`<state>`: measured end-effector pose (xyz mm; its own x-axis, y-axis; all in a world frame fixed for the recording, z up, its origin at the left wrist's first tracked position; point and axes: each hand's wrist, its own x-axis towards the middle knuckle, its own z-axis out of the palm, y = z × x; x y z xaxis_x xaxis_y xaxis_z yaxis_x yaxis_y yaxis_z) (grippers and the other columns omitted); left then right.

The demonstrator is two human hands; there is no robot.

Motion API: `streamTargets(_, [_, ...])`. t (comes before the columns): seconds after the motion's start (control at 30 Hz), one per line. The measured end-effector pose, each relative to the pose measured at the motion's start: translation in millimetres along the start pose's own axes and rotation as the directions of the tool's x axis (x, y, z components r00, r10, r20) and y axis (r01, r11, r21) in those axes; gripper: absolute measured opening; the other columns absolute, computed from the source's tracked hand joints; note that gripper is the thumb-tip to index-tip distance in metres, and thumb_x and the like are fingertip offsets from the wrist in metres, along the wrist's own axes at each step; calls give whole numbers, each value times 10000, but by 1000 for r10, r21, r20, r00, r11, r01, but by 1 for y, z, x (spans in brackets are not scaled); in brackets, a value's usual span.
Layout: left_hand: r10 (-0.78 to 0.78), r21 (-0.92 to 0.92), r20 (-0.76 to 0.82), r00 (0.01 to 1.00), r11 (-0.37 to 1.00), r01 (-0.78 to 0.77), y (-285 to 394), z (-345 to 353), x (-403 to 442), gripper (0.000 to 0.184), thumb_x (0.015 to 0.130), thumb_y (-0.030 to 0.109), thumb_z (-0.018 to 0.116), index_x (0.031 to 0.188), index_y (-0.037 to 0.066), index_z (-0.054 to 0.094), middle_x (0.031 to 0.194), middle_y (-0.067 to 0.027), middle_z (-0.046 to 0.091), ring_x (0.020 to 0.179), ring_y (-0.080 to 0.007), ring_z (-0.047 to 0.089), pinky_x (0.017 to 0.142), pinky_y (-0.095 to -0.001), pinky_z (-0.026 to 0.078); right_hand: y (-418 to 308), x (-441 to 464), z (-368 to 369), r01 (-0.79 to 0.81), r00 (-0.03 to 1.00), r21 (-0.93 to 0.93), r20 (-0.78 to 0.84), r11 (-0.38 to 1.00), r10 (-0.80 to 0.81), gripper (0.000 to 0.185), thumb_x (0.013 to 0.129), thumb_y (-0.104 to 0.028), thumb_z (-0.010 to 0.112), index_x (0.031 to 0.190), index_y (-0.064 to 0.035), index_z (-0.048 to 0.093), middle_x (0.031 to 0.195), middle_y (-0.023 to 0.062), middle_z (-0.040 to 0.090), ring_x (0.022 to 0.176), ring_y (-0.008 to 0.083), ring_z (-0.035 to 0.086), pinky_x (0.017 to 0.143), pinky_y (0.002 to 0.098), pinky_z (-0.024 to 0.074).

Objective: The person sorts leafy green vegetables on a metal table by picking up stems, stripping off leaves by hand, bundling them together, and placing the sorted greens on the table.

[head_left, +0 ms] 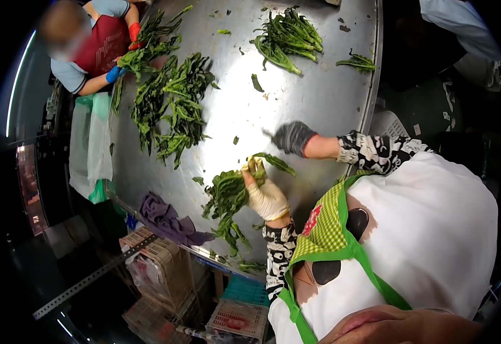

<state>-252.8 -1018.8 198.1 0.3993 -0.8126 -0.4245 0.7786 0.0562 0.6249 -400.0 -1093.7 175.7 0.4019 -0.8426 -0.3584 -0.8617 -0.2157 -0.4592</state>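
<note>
My left hand (266, 196), in a cream-white glove, is closed around a bunch of leafy greens (227, 192). Leaves hang from it toward the table's near edge, and one leafy stem (277, 163) sticks out past the fingertips. Just above it in view, my right hand (294, 139) wears a dark grey knit glove and is smeared by motion. A thin dark blur juts from its fingers, too unclear to name. Both hands are over the metal table (250, 114).
A large heap of greens (176, 109) and a smaller bunch (289, 40) lie farther off. Across the table, a person in a maroon apron (102, 43) handles greens. A purple cloth (169, 221) drapes over the edge above plastic crates (161, 269). A plastic bag (90, 143) hangs alongside.
</note>
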Motion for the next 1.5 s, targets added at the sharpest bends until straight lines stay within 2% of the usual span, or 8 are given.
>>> streamTargets(0.23, [-126,526,41,991,846,85,-20,2,-4,248,814,167,752,984,20,648,905,-94,673,763,-178,628,725,-316,514,-33,-41,-22,251,911,292,-393,923,-123,1113,569,-408,835,1438,-3,270,1306,249,489,1181,337,522,1010,372,417])
streamTargets(0.33, [-90,652,748,657,-81,-754,-52,-50,-4,542,746,124,779,1204,-33,536,1085,-153,607,948,-251,598,871,-361,478,-42,-24,-6,245,940,631,-342,736,-20,865,678,-260,803,1386,-10,374,1300,190,508,1215,305,477,1044,378,379])
streamTargets(0.4, [-132,677,427,894,703,-220,-63,-34,5,663,728,114,780,1291,-34,464,1184,-177,558,1068,-282,558,949,-381,449,-30,-14,-6,261,911,543,-413,798,-17,611,789,-199,701,1319,-18,457,1273,174,534,1173,305,500,1009,379,406])
streamTargets(0.63, [-48,641,642,765,-514,-570,-31,11,-20,775,708,397,773,1329,53,462,1396,-205,392,1359,-411,249,1114,-555,153,82,64,-69,-85,634,42,-768,995,87,586,838,-284,608,1357,-75,433,1361,246,436,1240,368,434,1030,434,375])
streamTargets(0.9, [48,637,755,655,-293,-713,-50,-57,13,327,861,-12,487,1177,22,564,1319,-201,450,1240,-374,412,1068,-438,313,104,47,-89,-58,645,-257,-747,965,-160,728,778,-439,688,1382,-119,437,1410,169,414,1272,371,402,1068,470,306])
streamTargets(0.93, [71,815,508,858,281,-506,-58,-56,20,281,835,-101,453,1066,-27,595,1192,-175,507,1076,-297,517,963,-340,426,105,32,-92,6,625,-168,-769,986,-135,751,786,-431,689,1415,-146,394,1424,161,403,1315,356,361,1099,464,253])
streamTargets(1.2, [201,732,645,737,116,-672,-47,-78,12,238,768,-135,496,953,-61,627,1129,-193,575,1034,-308,554,889,-347,465,219,-60,-71,-609,581,-265,-790,748,193,397,884,-239,521,1254,-96,542,1214,171,588,1087,299,586,911,403,471])
streamTargets(1.5, [414,713,560,718,201,-672,-19,-89,0,361,718,-156,467,1016,-26,625,1088,-176,593,992,-298,575,895,-343,460,166,-49,-33,-491,831,-326,-453,808,322,269,860,-350,551,926,-119,672,807,169,665,683,341,640,612,448,510])
